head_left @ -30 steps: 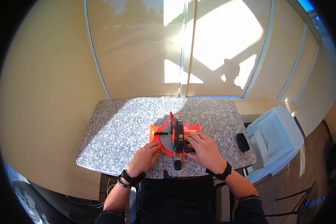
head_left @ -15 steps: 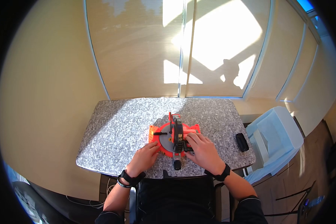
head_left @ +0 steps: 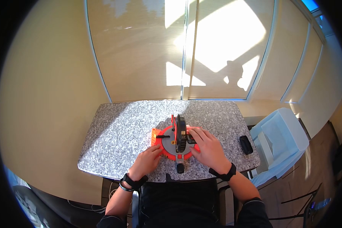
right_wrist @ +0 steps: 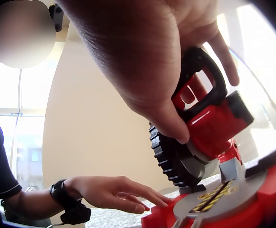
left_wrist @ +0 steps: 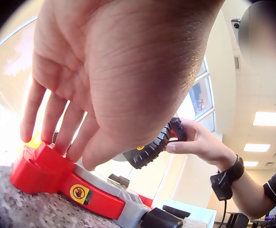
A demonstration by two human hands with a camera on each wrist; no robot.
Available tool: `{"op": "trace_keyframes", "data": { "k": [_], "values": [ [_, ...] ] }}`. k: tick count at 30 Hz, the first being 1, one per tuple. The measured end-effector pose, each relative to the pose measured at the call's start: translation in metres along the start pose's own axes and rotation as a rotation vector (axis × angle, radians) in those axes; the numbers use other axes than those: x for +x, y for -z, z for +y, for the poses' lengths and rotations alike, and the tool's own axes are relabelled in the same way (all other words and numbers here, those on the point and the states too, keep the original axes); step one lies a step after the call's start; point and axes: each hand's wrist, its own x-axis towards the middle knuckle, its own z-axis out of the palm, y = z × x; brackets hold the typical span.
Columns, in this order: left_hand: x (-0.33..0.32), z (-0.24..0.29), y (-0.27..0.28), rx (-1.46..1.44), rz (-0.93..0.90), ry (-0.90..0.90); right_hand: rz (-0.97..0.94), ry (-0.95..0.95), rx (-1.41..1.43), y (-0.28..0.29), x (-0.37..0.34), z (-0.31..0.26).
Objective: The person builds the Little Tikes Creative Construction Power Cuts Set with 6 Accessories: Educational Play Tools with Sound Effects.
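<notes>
A red, grey and black toy miter saw [head_left: 165, 144] stands on the speckled table. My left hand [head_left: 147, 159] rests its extended fingers on the left side of the red base [left_wrist: 43, 171]. With my right hand [head_left: 209, 150] I grip the black loop handle [right_wrist: 219, 90] on the saw head; the thumb lies along the near side and a finger shows through the loop. The black ribbed blade guard [head_left: 181, 133] is tilted up over the round grey turntable [right_wrist: 185, 204]. At the front, a black knob [head_left: 180, 168] sticks out toward me.
A black case [head_left: 246, 145] lies near the right edge of the speckled table [head_left: 117, 129]. Beyond that edge is a light blue plastic-covered chair [head_left: 281, 140]. Window blinds [head_left: 136, 57] rise behind the table.
The saw head has swung up and back with my right hand, and more of the turntable's front shows. My left hand stays on the base.
</notes>
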Motion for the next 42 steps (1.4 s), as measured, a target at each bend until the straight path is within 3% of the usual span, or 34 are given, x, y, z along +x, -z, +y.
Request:
{"op": "trace_keyframes", "data": {
  "k": [19, 42],
  "values": [
    [0.0, 0.0, 0.001, 0.002, -0.011, 0.011, 0.107, 0.005, -0.036, 0.022, 0.035, 0.01],
    [0.005, 0.001, -0.002, 0.033, 0.048, -0.019, 0.017, 0.003, -0.039, 0.014, 0.039, 0.017]
  ]
}}
